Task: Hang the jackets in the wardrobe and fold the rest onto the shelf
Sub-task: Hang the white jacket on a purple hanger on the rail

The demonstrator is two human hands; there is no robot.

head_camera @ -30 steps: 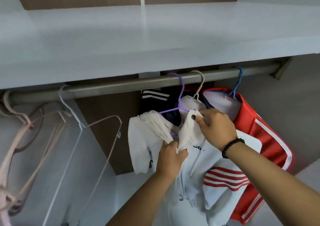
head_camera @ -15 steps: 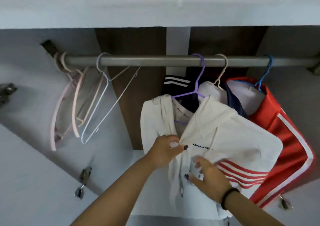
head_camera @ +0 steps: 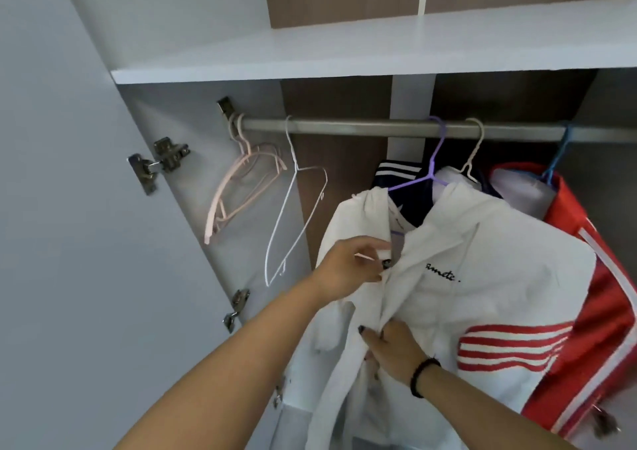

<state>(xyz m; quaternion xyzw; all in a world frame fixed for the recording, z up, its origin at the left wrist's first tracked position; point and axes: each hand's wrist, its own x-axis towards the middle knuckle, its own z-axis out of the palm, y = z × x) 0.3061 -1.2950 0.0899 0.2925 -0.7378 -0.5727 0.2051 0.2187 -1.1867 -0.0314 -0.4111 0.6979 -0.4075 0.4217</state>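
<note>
**White jacket on the purple hanger, both hands at its front opening**

White jacket [head_camera: 489, 277] with red stripes and a small black script on the chest hangs from the purple hanger [head_camera: 425, 179], whose hook sits over the rail [head_camera: 344, 128]. The garment falls below the rail, toward its right half. Left hand [head_camera: 348, 267]: fingers curled, pinching the left front edge of the jacket just under the collar. Right hand [head_camera: 393, 349]: lower on the same opening, fingers bent onto the fabric and gathering the right front edge; a black bead bracelet [head_camera: 422, 377] circles its wrist. Behind the white jacket, also below the rail, hang a navy jacket [head_camera: 396, 177] with white bands on a cream hanger [head_camera: 474, 160] and, further right, a red jacket [head_camera: 586, 277] with white stripes on a blue hanger [head_camera: 558, 160]. At the rail's left end hang a cluster of pink hangers [head_camera: 238, 191], bare, and beside them a white wire hanger [head_camera: 293, 215], also bare. The shelf [head_camera: 344, 49] lies directly above the rail. Left of the rail stands the open wardrobe door [head_camera: 86, 242], with a metal hinge [head_camera: 158, 161] at rail height.
</note>
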